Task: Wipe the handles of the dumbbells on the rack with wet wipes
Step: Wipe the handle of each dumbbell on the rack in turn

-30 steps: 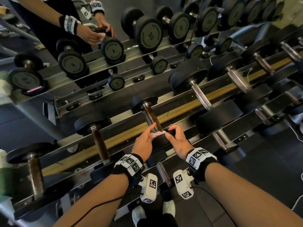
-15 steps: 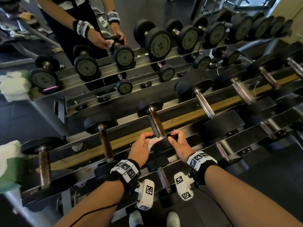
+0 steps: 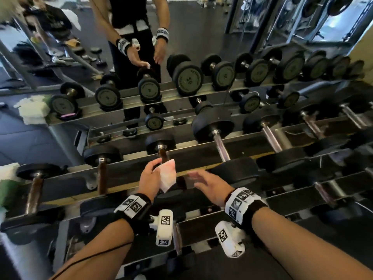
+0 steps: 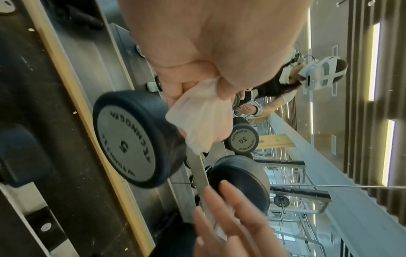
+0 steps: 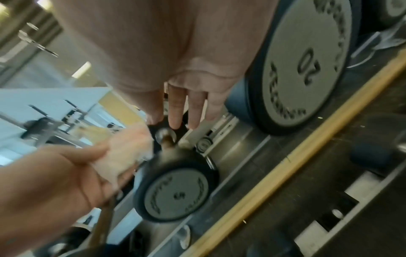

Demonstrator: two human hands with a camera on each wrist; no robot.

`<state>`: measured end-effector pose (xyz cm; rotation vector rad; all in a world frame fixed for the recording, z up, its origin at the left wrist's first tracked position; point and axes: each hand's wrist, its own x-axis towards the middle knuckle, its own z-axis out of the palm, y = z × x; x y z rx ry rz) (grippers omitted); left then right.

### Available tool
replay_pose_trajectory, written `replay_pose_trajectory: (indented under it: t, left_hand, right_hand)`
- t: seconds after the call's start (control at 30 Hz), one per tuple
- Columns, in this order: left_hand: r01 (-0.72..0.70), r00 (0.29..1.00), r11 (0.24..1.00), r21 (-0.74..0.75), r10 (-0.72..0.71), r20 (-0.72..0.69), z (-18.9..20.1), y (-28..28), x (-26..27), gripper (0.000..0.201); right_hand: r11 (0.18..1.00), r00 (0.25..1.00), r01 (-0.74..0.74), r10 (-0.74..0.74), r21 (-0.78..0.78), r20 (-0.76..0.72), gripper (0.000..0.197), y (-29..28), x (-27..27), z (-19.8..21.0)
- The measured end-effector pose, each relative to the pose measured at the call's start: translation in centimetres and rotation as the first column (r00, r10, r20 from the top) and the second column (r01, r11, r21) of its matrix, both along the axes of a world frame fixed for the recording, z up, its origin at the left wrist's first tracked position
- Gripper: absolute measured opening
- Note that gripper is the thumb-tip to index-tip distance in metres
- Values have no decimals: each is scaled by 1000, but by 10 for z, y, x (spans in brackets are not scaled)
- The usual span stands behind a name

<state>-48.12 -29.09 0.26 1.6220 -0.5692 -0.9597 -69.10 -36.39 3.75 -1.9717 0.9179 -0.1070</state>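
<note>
A small dumbbell with a rusty brown handle (image 3: 162,155) lies on the rack's upper rail, its near end marked 5 (image 4: 129,144). My left hand (image 3: 155,168) hovers just left of that handle. It pinches a crumpled white wet wipe (image 3: 167,176) between thumb and fingers, as the left wrist view shows (image 4: 202,118). The wipe hangs over the handle; whether it touches is unclear. My right hand (image 3: 196,178) floats to the right of the handle, fingers (image 5: 175,107) straight and spread, holding nothing. It is blurred.
The rack (image 3: 201,158) holds several more dumbbells: brown-handled ones (image 3: 102,174) to the left, a chrome-handled 20 (image 3: 219,144) to the right. A mirror behind reflects the rack and me. A green and white wipe pack (image 3: 8,188) sits at the left edge.
Both hands were closed around the wipe on the brown handle. Now the right hand has let go and moved right, and the left hand has lifted the wipe. The head view has tilted upward.
</note>
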Motion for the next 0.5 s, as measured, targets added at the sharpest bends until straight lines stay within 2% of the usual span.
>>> replay_pose_trajectory:
  t: [0.07,0.13,0.33,0.43,0.5]
  left_hand:
    - [-25,1000,1000,4,25,19,0,-6,-21,32]
    - [-38,999,999,-5,38,32,2,-14,-38,32]
    - [-27,1000,999,-24,27,4,13,-52,-71,32]
    - [5,999,999,-35,-3,54,14,-74,-82,31]
    - [45,996,998,-40,-41,81,13,-91,-88,31]
  right_hand:
    - [995,997,-55,60,-85,57,31,-16,-14,18]
    - [987,995,-76,84,-141,50,26,-30,-29,29]
    - [978,989,86,-61,-191,131,22,-66,-62,33]
    - [952,985,131,-92,-278,148,28,-81,-67,27]
    - [899,977,211,-183,-383,109,43,-93,-72,16]
